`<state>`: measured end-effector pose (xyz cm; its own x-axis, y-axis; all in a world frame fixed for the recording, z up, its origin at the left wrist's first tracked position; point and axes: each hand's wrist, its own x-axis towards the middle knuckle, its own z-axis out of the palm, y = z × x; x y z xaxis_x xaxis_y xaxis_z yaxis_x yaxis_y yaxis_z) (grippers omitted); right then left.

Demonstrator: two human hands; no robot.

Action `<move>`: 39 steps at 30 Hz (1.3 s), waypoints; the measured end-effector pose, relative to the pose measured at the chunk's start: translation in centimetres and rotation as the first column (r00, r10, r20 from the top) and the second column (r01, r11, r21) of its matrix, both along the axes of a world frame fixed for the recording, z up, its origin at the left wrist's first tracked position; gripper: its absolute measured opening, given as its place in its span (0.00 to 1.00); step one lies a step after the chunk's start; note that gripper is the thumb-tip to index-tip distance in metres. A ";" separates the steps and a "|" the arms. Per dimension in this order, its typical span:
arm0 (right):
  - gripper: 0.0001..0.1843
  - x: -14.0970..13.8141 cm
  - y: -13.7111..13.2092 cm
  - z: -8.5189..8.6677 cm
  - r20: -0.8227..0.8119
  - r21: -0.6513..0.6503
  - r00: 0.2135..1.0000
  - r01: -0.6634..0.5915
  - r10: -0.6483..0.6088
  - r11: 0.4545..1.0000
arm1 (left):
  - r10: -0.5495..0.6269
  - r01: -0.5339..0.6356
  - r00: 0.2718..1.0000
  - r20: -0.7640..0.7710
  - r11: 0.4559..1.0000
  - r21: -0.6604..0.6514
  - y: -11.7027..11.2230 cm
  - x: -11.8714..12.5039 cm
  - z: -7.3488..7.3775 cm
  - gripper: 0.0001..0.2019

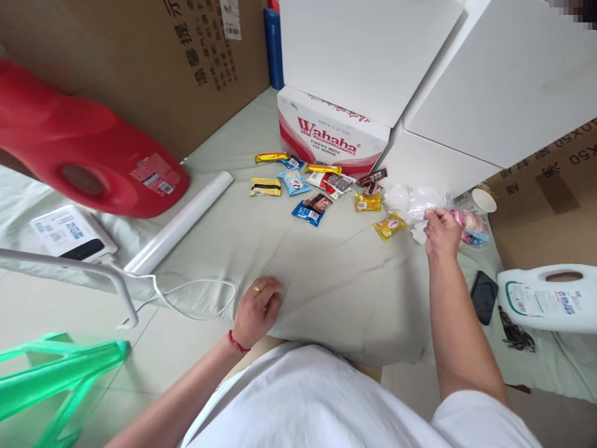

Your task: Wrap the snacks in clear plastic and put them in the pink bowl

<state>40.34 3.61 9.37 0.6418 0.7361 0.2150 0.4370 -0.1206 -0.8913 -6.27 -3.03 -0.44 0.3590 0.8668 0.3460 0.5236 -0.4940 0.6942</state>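
My right hand [441, 233] reaches to the right side of the cloth, its fingers pinched on a crumpled clear plastic bag [410, 202]. Just right of those fingers lies a clear pack of pink and blue items [474, 227], and a paper cup [484, 200] lies tipped behind it. A yellow wrapped snack [390, 226] is left of this hand. My left hand [259, 308] rests at the front edge of the cloth with its fingers curled in and nothing visible in them. Several more small snack packs, among them a blue one [308, 212], lie scattered further back.
A Wahaha water carton [333, 134] stands behind the snacks against white boxes [364, 50]. Leftward are a red jug [93, 149], a white roll [181, 221] and a white device with a cable [74, 233]. A phone [484, 297], keys [517, 330] and a white bottle [550, 302] lie rightward.
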 end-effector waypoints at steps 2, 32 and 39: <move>0.22 -4.3 -3.0 -1.0 -0.267 0.113 0.960 -0.058 0.086 0.992 | 0.045 -0.023 0.990 0.132 0.986 -0.165 0.1 1.0 0.9 0.07; 0.25 -15.8 -12.4 -5.4 -0.867 -0.001 0.493 -0.147 0.072 0.989 | -0.220 0.233 0.969 0.113 0.965 -0.120 1.1 13.0 2.1 0.13; 0.26 -15.0 -12.8 -5.8 -0.841 0.085 0.526 -0.107 0.129 0.991 | -0.085 0.306 0.903 0.421 0.815 -0.491 1.5 14.6 1.0 0.12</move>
<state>25.29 -9.21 3.61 0.4402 0.8219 -0.3616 -0.5092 -0.1032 -0.8544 8.31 -1.56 0.59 0.4852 0.8744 -0.0109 0.1121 -0.0498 0.9925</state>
